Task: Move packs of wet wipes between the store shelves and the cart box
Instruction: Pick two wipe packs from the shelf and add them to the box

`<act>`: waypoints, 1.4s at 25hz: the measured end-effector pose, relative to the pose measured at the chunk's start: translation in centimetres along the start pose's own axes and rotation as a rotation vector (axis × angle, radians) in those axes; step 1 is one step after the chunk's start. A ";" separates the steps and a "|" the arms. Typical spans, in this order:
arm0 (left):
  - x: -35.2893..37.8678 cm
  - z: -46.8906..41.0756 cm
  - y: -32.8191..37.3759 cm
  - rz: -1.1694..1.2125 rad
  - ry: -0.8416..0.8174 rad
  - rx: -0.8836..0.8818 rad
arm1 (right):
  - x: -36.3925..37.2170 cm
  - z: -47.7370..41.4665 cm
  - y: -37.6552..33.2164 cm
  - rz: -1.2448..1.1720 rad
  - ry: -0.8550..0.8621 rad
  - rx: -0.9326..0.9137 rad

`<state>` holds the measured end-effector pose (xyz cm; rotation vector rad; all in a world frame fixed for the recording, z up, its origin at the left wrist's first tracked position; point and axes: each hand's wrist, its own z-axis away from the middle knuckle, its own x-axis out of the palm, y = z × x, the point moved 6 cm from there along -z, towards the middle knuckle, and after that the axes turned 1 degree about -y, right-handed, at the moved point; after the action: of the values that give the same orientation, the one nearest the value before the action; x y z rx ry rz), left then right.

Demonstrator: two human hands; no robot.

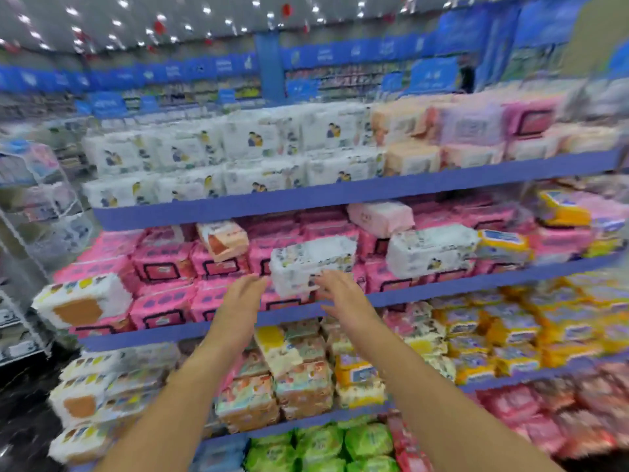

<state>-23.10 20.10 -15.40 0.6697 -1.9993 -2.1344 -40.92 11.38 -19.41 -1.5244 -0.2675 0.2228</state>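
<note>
Head view shows white pack (313,264) lying atop the pink packs (163,264), left hand (242,296) and right hand (342,296) before those packs flanking it, fingers (252,284) straight, gripping nothing, apparently poised for a two-sided lift; contact uncertain through blur.

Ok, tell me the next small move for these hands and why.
Probably close both hands on the white pack: it lies atop the pink packs, the left hand open just beside it, the right hand open at its lower edge, neither gripping yet.
</note>
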 end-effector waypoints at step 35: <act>51.4 -35.2 30.8 -0.098 -0.311 0.393 | -63.7 -31.2 -24.7 0.332 0.432 -0.257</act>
<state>-60.47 -35.65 2.62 0.5150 -2.6459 -2.0150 -92.41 -38.82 2.32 -1.8241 0.3137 0.1169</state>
